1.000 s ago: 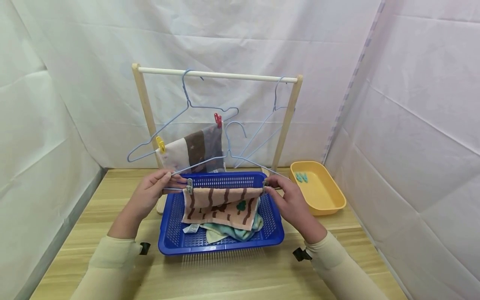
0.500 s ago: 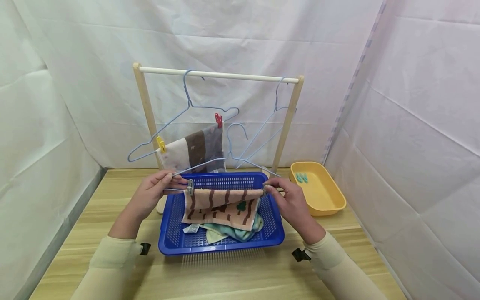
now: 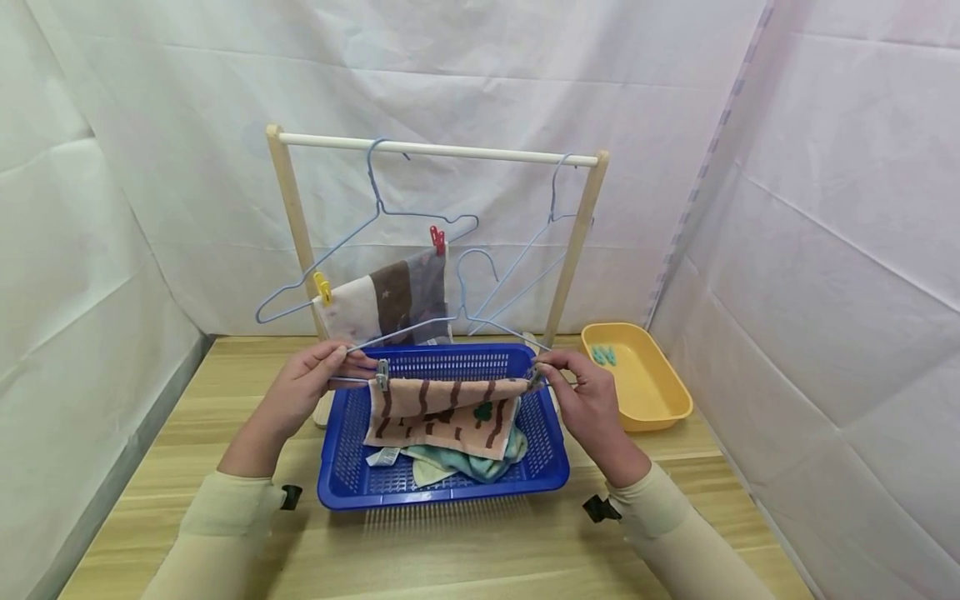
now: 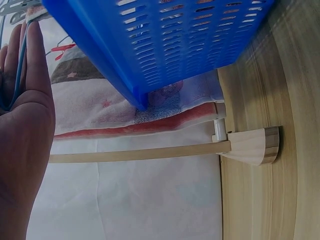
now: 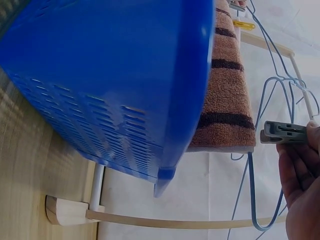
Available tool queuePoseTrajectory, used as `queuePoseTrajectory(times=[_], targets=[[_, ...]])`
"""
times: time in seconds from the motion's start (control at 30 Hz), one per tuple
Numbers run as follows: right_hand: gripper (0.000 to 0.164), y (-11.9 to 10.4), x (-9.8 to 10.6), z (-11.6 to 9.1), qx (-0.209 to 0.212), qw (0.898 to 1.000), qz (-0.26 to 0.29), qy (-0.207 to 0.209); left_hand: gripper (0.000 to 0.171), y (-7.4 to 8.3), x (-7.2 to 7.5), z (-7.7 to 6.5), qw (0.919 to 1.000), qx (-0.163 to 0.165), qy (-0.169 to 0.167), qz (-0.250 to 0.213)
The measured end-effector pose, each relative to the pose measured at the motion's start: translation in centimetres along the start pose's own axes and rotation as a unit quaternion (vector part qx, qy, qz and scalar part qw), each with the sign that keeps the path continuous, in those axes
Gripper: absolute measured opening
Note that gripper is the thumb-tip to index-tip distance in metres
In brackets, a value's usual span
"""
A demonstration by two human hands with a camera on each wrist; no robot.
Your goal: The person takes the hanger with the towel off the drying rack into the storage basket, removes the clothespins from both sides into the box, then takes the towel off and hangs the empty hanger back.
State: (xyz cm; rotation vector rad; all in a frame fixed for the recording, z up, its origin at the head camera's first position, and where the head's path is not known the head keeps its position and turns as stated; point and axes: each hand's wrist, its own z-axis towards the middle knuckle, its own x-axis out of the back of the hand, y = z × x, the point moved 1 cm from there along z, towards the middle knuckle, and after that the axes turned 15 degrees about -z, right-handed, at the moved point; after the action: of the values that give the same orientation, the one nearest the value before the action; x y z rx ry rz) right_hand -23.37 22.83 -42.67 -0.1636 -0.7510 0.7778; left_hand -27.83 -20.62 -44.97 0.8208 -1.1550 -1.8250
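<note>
A pink-brown towel with dark wavy stripes [image 3: 442, 408] is draped over the lower bar of a blue wire hanger [image 3: 462, 315], above the blue basket [image 3: 442, 500]. My left hand [image 3: 303, 379] holds the hanger's left end, its fingers behind the wire. Beside those fingers a grey clothespin [image 3: 382, 375] grips the towel's left corner. At the right corner my right hand [image 3: 585, 392] pinches a second grey clothespin [image 5: 285, 132] between thumb and fingers. In the right wrist view that clothespin's jaws appear just off the towel's edge [image 5: 227, 130].
Behind, a wooden rack [image 3: 450, 152] bears a hanger with a grey-and-white towel [image 3: 352, 308], held by yellow and red clothespins, and another hanger at right [image 3: 551, 217]. Teal cloth [image 3: 487, 467] lies in the basket. A yellow tray [image 3: 645, 375] with teal clothespins [image 3: 603, 356] stands right.
My right hand has shifted slightly right with its clothespin, which now tilts at the towel's right corner. The hanger's hook has drifted slightly right and down. My left hand has barely moved.
</note>
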Motion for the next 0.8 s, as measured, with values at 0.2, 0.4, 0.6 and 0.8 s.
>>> queuePoseTrajectory(times=[0.2, 0.4, 0.6, 0.8], targets=[[0.017, -0.02, 0.18, 0.01, -0.001, 1.000, 0.001, -0.003, 0.042, 0.23, -0.14, -0.12, 0.9999, 0.007, 0.001, 0.008], [0.019, -0.10, 0.32, 0.05, 0.001, 1.000, -0.004, -0.005, 0.042, 0.25, -0.16, -0.21, 0.9999, 0.010, 0.001, 0.013], [0.023, -0.09, 0.39, 0.08, -0.008, 1.000, 0.008, 0.003, 0.042, 0.23, -0.14, -0.22, 0.9998, 0.013, 0.001, 0.012], [0.022, -0.39, 0.78, 0.18, -0.043, 0.998, 0.034, -0.017, 0.042, 0.15, -0.06, -0.22, 0.9999, 0.012, 0.000, 0.011]])
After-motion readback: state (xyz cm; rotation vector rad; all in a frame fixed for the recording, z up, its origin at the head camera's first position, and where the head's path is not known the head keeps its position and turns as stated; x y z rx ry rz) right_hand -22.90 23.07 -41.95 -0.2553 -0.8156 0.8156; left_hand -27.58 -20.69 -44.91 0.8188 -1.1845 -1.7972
